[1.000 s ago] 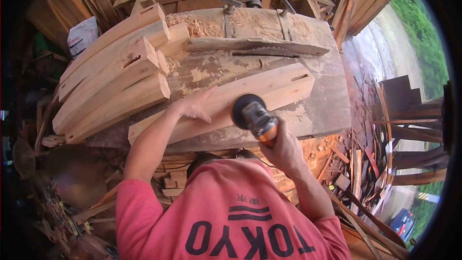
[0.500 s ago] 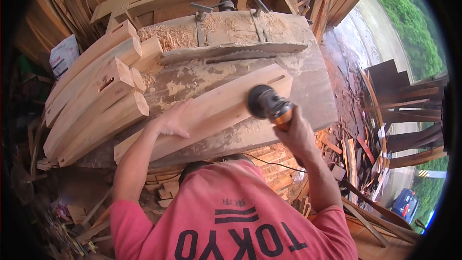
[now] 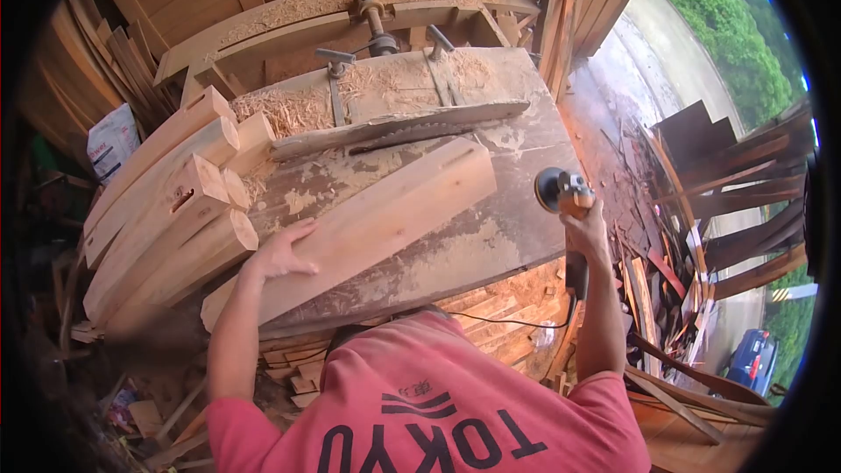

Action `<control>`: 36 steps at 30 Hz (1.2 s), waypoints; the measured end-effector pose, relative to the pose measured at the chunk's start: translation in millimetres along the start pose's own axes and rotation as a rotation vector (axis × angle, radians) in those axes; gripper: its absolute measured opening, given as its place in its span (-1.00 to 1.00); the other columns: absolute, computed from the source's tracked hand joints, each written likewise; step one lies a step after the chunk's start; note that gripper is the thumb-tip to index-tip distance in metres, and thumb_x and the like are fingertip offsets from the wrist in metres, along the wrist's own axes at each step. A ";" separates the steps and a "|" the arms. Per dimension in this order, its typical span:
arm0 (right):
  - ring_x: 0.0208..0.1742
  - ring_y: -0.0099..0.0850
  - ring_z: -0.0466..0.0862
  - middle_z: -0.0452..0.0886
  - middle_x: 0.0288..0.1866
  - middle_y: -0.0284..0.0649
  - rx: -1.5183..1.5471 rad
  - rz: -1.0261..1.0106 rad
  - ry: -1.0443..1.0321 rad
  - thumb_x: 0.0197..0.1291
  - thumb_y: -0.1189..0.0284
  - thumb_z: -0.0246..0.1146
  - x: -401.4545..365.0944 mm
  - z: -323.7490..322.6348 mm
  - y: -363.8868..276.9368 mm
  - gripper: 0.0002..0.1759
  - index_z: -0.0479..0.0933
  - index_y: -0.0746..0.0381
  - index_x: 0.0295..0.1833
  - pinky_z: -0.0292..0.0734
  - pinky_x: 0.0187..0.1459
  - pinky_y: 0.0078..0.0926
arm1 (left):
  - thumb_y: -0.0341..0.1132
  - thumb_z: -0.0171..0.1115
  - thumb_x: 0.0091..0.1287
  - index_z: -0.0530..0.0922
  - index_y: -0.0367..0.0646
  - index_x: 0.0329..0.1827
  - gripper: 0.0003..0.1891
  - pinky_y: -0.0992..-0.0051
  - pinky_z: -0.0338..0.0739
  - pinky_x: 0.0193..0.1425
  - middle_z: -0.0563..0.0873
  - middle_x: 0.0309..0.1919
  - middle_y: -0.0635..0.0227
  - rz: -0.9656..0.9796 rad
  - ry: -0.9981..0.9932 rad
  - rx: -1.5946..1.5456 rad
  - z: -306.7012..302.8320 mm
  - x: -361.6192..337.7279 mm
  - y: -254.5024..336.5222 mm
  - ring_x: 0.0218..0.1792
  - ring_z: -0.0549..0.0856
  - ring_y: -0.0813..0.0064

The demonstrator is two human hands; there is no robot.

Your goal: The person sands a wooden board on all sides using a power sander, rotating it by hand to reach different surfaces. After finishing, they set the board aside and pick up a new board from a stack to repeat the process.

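Plank point(image 3: 368, 223) slants near-left to far-right, left hand point(image 3: 280, 254) atop; right hand point(image 3: 585, 232): grinder point(image 3: 561, 190).

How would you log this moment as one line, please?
left hand: flat on plank | right hand: holds sander, off plank, near bench edge
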State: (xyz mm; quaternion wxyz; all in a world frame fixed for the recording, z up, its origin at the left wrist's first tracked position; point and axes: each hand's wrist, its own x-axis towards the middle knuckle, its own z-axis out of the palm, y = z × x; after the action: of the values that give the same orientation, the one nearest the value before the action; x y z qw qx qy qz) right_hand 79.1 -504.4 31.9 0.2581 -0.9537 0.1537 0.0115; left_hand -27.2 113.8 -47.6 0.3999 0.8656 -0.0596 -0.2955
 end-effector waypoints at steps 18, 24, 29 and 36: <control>0.08 0.01 0.73 0.66 0.08 0.11 0.265 -0.085 -0.038 0.12 0.34 0.45 -167.4 32.9 -21.2 -0.28 0.28 0.25 0.34 0.58 0.12 -0.07 | -0.07 0.74 -0.19 -0.10 -0.14 0.76 0.46 0.10 0.20 0.67 0.20 0.60 -0.25 -0.085 0.082 0.188 0.0 1.1 4.4 0.60 0.26 -0.17; 0.03 0.11 0.76 0.68 0.06 0.19 0.227 -0.204 -0.259 0.16 0.33 0.47 -192.4 59.0 -124.7 -0.19 0.21 0.24 0.43 0.63 0.04 0.00 | -0.02 0.76 -0.19 -0.15 -0.26 0.75 0.51 0.24 0.12 0.72 0.09 0.67 -0.24 -0.026 0.005 0.035 -6.9 4.0 -21.2 0.68 0.16 -0.06; -0.14 0.25 0.78 0.75 -0.09 0.21 0.016 -0.433 -0.453 0.21 0.30 0.43 -198.6 85.1 -199.3 -0.17 0.16 0.23 0.48 0.69 -0.13 0.13 | 0.00 0.76 -0.20 -0.15 -0.21 0.76 0.51 0.23 0.14 0.72 0.12 0.65 -0.28 -0.044 0.037 0.118 -3.5 3.8 -17.5 0.67 0.19 -0.07; -0.13 0.24 0.76 0.70 -0.04 0.27 -0.108 -0.631 -0.544 0.16 0.35 0.40 -200.4 105.0 -242.6 -0.24 0.20 0.26 0.41 0.67 -0.10 0.14 | -0.08 0.75 -0.17 -0.14 -0.30 0.74 0.48 0.22 0.03 0.77 0.06 0.69 -0.21 -0.080 0.027 0.099 -4.0 1.0 -1.0 0.71 0.07 -0.05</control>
State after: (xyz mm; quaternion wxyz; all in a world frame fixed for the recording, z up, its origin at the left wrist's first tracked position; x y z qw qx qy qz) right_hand -33.2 -195.9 79.8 0.2298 -0.9284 -0.2204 0.1915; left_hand -24.3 116.7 -46.8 0.3455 0.8898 -0.0342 -0.2963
